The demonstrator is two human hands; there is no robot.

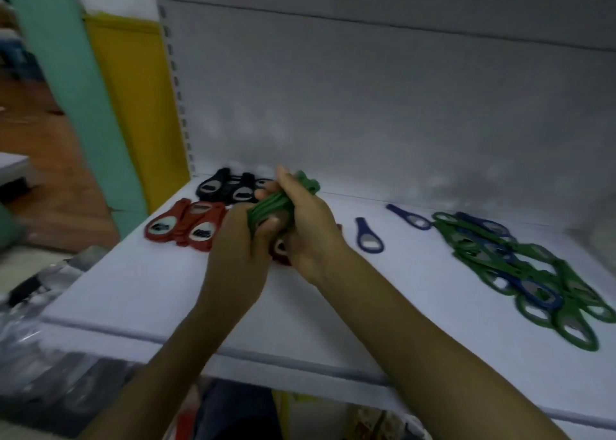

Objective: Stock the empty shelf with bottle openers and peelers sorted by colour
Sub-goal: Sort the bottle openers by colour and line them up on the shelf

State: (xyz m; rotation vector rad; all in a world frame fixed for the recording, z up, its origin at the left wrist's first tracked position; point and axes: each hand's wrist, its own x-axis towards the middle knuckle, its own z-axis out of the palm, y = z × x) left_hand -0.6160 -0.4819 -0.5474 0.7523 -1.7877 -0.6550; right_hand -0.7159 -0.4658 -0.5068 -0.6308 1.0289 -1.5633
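Above the shelf (150, 289), the fingers of my left hand (233, 249) and right hand (310, 226) are gripping the green bottle openers (276, 203); I am judging the stack best squared, then laid apart from the red openers (186, 226).

- Left hand (238, 253) and right hand (311, 229) meet, fingers curled round the green openers (271, 204).
- Left forearm (180, 349) and right forearm (416, 336) reach forward, bare; thumbs blurred, apparently pressing.

I see a white shelf (166, 289): black openers (230, 186) at its back left, red openers (186, 226) nearer its left edge, blue openers (368, 238) mid-shelf, a green-and-blue heap (533, 273) at its right, a green bundle (276, 203) over its middle.
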